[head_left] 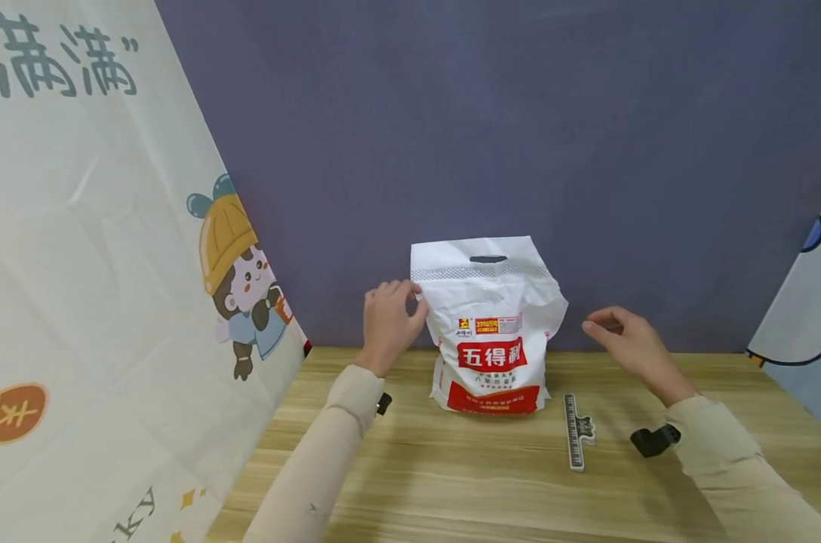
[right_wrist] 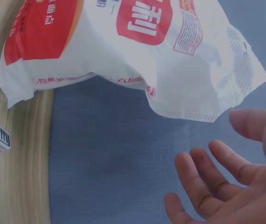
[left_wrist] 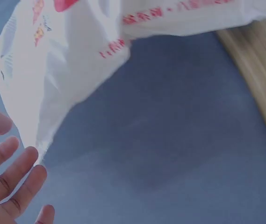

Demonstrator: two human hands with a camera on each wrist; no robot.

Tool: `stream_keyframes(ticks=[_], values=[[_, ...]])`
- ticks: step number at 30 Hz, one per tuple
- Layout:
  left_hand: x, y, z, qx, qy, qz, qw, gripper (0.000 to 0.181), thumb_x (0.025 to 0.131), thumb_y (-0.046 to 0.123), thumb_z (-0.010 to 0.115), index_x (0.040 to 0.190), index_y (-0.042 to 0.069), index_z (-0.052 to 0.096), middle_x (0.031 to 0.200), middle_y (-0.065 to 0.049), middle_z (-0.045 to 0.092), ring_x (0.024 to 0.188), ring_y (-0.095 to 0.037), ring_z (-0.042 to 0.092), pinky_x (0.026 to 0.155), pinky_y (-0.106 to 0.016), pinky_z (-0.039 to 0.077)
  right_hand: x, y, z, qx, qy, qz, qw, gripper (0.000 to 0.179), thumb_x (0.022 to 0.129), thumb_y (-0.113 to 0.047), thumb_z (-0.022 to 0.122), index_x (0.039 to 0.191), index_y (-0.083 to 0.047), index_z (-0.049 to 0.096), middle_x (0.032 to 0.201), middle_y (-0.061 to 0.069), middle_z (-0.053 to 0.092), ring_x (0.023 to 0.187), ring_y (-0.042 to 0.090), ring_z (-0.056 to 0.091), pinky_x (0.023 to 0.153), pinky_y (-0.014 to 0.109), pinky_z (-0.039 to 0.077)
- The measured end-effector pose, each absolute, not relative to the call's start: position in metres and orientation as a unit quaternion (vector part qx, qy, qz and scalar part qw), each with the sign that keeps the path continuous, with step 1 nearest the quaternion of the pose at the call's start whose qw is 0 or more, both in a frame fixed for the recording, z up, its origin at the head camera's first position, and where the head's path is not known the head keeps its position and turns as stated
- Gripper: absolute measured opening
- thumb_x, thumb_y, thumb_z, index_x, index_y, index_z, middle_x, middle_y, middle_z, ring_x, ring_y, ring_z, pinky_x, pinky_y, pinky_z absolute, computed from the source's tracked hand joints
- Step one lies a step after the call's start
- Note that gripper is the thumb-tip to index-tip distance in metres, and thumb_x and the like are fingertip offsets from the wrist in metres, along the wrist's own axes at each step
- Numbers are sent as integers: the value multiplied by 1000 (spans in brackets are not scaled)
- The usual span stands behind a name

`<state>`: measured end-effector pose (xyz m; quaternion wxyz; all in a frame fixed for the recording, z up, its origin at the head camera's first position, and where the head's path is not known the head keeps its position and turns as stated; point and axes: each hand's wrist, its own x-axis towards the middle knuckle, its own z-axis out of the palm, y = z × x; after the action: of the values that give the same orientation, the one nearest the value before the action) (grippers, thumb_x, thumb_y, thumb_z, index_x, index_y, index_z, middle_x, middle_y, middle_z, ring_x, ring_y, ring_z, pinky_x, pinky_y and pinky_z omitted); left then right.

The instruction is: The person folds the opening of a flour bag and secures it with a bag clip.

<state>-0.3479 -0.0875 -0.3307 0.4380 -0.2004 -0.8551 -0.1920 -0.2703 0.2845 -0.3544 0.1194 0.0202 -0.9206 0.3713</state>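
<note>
A white flour bag point(head_left: 490, 332) with red printing and a cut-out handle slot stands upright on the wooden table. At its upper left edge is my left hand point(head_left: 392, 320), fingers loosely spread. In the left wrist view the fingertips point(left_wrist: 30, 156) overlap the bag's pointed side corner. My right hand point(head_left: 631, 345) hovers apart from the bag's right side, holding nothing. The right wrist view shows its fingers point(right_wrist: 200, 184) parted below the bag's top corner. A long bag clip point(head_left: 575, 433) with black-and-white stripes and an animal-shaped grip lies right of the bag.
The wooden table point(head_left: 451, 475) ends at a dark blue-grey backdrop point(head_left: 492, 128) close behind the bag. A white printed sheet point(head_left: 98, 264) with cartoon figures borders the left side. Another printed sheet point(head_left: 801, 324) borders the right.
</note>
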Motion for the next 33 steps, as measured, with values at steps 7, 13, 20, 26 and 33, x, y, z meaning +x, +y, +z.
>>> stream_keyframes(ticks=[7,13,20,26,33], values=[[-347,-65,-315,-227,-856,-167,434,14,83,31,62,86,20,69,78,3,67,74,-14,57,68,-35,45,-276,279,-352,21,-915,386,116,64,93,-63,43,127,-9,53,123,16,55,106,32,54,68,30,46],[-348,-47,-303,-265,-859,-120,421,12,86,32,61,88,21,67,80,6,66,77,-13,58,71,-34,47,-279,274,-349,15,-907,409,101,67,91,-66,42,126,-10,52,119,15,57,105,31,56,69,31,46],[-351,-32,-291,-320,-858,-56,398,15,90,33,58,97,24,67,87,8,66,81,-12,58,74,-33,47,-282,269,-350,1,-900,422,112,64,92,-63,43,124,-8,53,115,17,59,101,30,56,68,31,45],[-351,-24,-279,-338,-862,-46,374,19,91,36,57,102,24,66,92,9,66,85,-11,58,75,-31,47,-284,266,-352,-11,-887,444,124,62,94,-58,46,124,-5,52,115,17,57,103,31,56,69,30,43],[-356,-16,-270,-335,-864,-64,371,18,91,35,57,102,24,66,93,9,65,86,-10,56,74,-28,47,-287,260,-356,-23,-859,495,126,58,96,-51,47,129,-3,48,119,17,53,106,31,54,78,35,46]])
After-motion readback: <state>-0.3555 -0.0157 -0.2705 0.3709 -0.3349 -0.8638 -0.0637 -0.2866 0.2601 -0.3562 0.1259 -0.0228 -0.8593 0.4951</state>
